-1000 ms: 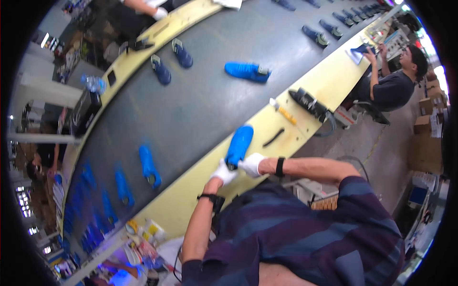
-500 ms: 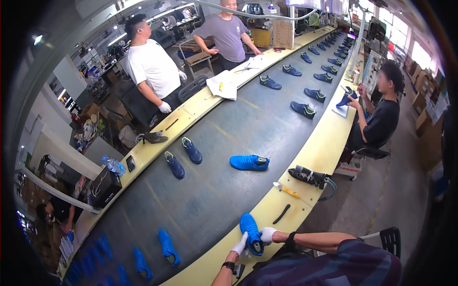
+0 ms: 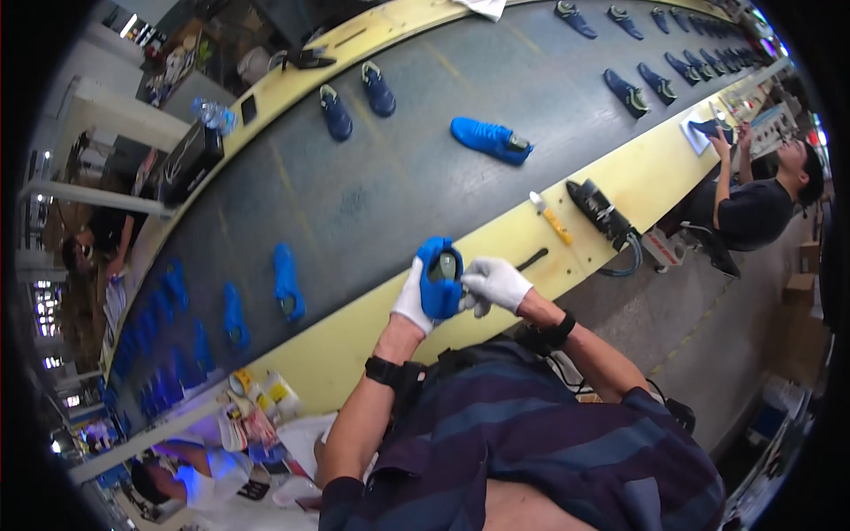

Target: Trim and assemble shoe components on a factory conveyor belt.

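A blue sneaker is held up over the near table edge, its collar opening facing me and a dark insole showing inside. My left hand, in a white glove, wraps round the shoe's left side. On the other side my right hand, also gloved, has its fingers bent together close beside the heel collar. Whether something small is pinched between those fingertips I cannot make out. Beyond my right hand, a dark curved tool lies on the yellow ledge.
A yellow-handled knife and a black clamp-like device lie on the yellow ledge. On the grey conveyor stand a blue sneaker, navy shoes and several more. A co-worker sits at right, holding a shoe.
My view has tipped down toward my body. The shoe is tilted so its opening faces me more, and my right fingers have shifted beside its heel.
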`<state>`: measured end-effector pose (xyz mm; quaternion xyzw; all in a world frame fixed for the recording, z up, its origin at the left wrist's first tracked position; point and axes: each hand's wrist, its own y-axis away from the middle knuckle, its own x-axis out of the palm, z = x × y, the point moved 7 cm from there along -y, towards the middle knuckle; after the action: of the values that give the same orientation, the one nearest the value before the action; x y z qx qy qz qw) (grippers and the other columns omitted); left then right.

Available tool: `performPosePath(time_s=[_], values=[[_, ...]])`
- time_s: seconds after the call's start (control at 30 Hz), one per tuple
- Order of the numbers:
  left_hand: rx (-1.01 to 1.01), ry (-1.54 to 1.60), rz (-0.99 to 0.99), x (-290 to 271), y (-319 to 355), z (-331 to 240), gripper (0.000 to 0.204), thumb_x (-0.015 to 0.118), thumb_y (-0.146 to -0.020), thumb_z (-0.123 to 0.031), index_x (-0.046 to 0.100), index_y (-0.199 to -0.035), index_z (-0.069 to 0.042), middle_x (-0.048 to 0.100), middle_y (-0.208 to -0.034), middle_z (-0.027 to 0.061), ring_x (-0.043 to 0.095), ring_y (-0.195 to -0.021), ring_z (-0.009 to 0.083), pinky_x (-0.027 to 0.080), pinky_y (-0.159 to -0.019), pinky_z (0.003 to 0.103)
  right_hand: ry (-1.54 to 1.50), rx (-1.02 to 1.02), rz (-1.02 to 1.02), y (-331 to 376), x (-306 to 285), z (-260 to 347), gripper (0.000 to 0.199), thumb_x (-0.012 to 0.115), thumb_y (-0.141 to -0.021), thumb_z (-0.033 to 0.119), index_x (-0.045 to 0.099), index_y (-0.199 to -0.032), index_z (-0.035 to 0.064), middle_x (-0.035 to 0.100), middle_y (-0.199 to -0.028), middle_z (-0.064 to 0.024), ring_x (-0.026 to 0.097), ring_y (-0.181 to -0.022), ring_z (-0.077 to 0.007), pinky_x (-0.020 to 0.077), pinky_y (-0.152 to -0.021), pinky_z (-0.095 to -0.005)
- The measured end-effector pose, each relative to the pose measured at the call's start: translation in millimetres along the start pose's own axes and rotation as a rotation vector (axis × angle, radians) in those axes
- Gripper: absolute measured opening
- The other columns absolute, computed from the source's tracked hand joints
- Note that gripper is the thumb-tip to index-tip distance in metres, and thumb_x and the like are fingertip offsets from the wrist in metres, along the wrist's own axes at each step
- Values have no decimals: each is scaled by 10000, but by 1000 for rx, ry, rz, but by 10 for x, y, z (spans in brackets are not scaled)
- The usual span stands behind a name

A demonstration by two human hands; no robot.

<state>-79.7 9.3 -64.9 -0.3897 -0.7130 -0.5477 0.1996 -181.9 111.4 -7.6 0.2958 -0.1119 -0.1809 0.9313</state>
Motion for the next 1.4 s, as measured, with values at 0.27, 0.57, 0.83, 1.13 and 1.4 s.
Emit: performPosePath(time_s=[0.27, 0.57, 0.83, 1.13, 1.4], values=[[-167, 175, -159, 266, 360, 95, 529, 310, -1093, -579, 600, -1322, -200, 678, -1186, 52, 636, -999, 285, 546, -834, 486, -102, -5, -44, 176, 60, -147, 246, 587, -1009, 181, 595, -1043, -62, 721, -812, -123, 678, -580, -165, 554, -545, -283], [-268, 195, -162, -26, 220, 263, 542, 198, -1119, -507, 600, -1276, -180, 673, -1176, 100, 635, -1030, 315, 568, -817, 475, -140, -4, -75, 231, 38, -322, 243, 592, -990, 155, 606, -1097, -63, 723, -828, -122, 686, -616, -167, 562, -587, -288], [-311, 356, -258, -375, 93, 372, 614, 238, -1087, -612, 601, -1251, -145, 658, -1103, 148, 618, -942, 345, 568, -715, 470, 663, -604, -753, 85, -1454, -132, 233, 683, -912, 131, 675, -1119, 24, 741, -954, -164, 740, -820, -277, 587, -741, -384], [-307, 377, -290, -368, 44, 429, 609, 251, -1084, -626, 595, -1273, -161, 652, -1142, 134, 616, -967, 358, 566, -714, 465, 1047, -88, -851, -412, -3491, -836, 401, 784, -874, 303, 655, -1115, 10, 700, -1034, -224, 668, -980, -408, 521, -875, -488], [-266, 309, -262, -273, -46, 435, 604, 245, -1085, -625, 599, -1269, -172, 655, -1131, 123, 615, -952, 349, 556, -713, 457, 836, -64, -511, -154, -2365, -382, 441, 750, -885, 458, 750, -894, 17, 721, -788, -177, 725, -739, -266, 553, -716, -390]])
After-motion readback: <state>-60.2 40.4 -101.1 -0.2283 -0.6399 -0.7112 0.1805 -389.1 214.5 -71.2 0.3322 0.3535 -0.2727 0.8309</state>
